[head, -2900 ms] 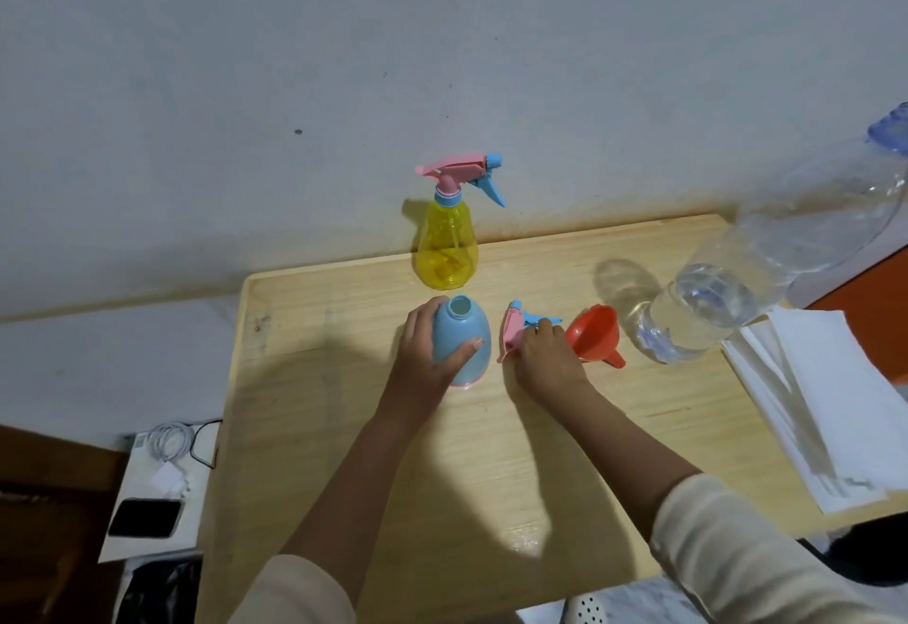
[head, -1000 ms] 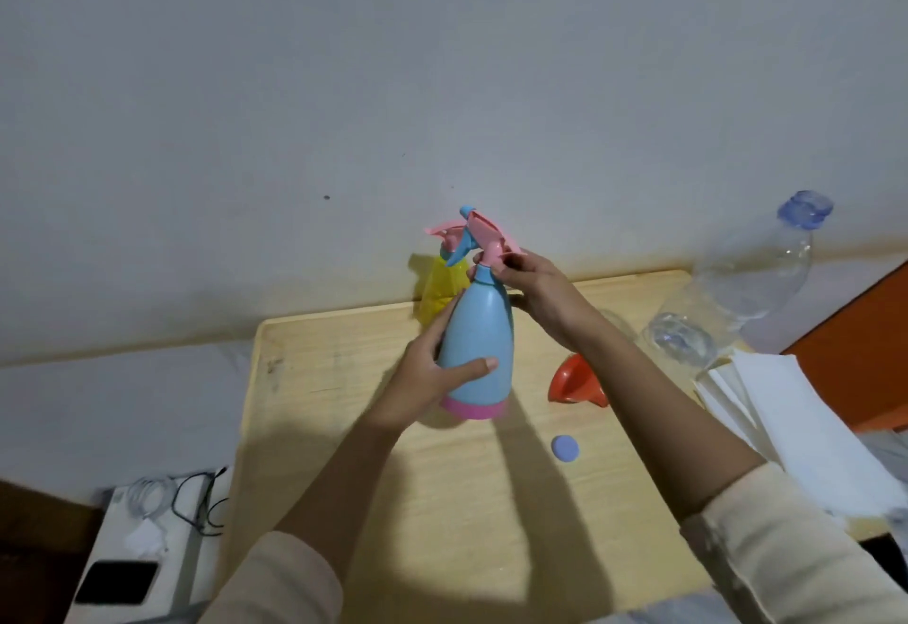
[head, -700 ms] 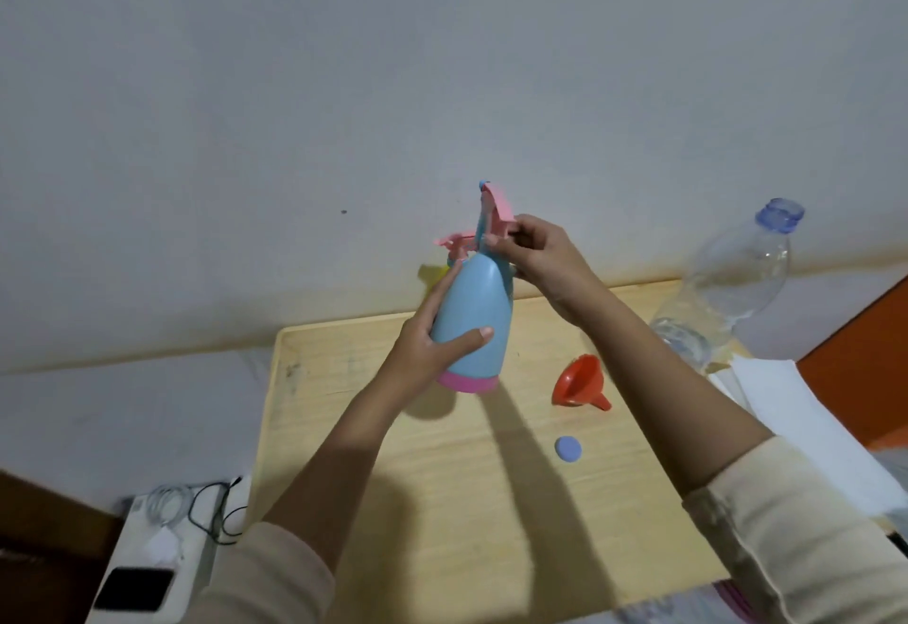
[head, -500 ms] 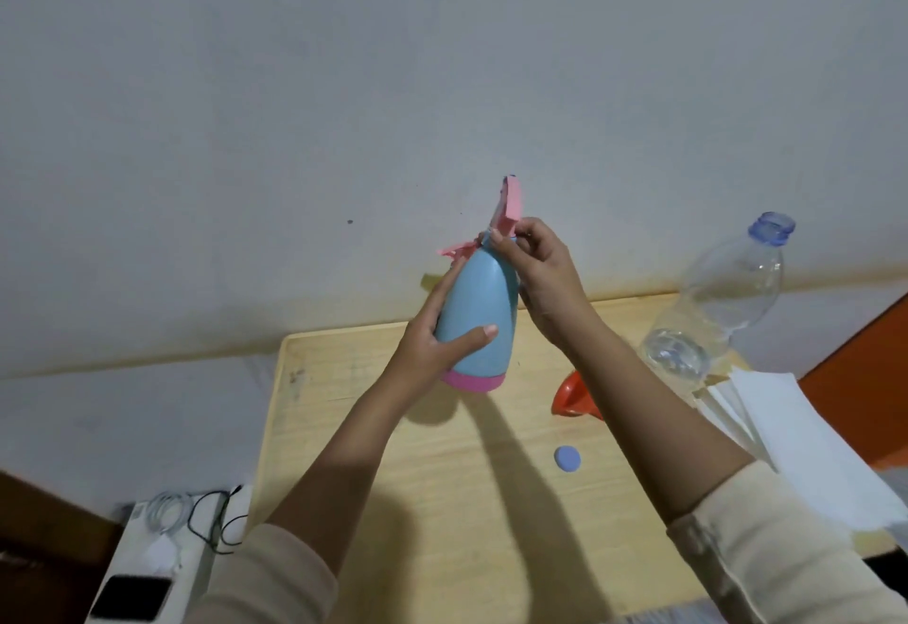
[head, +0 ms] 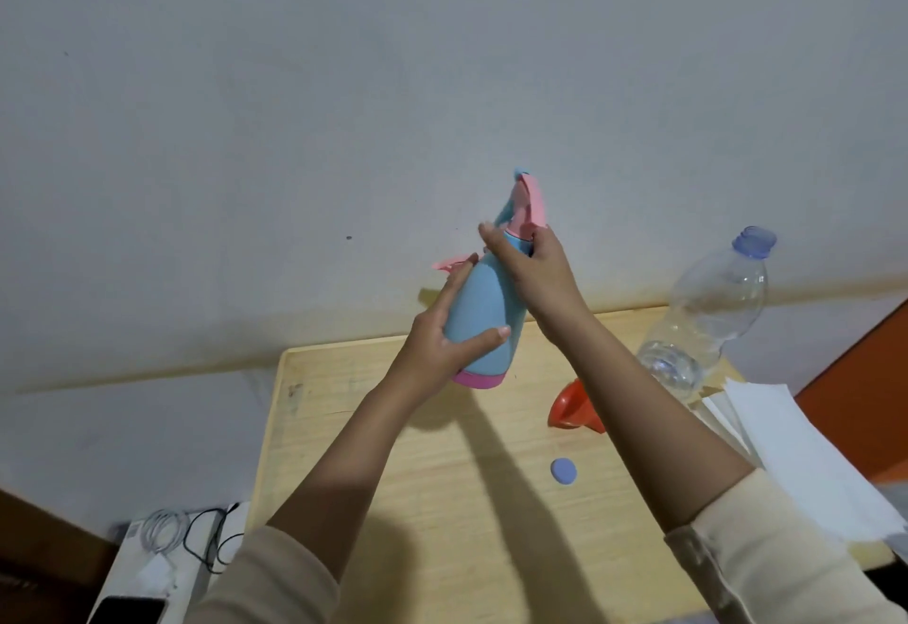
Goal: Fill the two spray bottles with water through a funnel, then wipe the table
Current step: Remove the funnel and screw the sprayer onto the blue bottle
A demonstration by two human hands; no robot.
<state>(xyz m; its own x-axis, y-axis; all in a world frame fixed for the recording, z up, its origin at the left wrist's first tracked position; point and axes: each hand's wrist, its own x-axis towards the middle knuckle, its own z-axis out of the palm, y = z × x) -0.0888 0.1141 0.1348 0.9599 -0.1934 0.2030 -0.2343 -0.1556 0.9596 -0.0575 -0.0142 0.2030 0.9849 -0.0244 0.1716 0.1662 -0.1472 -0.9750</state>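
a person holds a blue spray bottle [head: 484, 314] in the air above the far edge of a wooden table [head: 442, 500]; the left hand [head: 442, 338] wraps the bottle's body, thumb across the front; the right hand [head: 533, 269] curls round its neck, just under the pink spray head [head: 528, 203]; on the table lie an orange funnel [head: 570, 409] and a small blue cap [head: 563, 470]; an open-necked clear water bottle [head: 707, 318] stands beside white paper sheets [head: 796, 456]; a second spray bottle [head: 448, 263] shows only its pink top behind the left fingers
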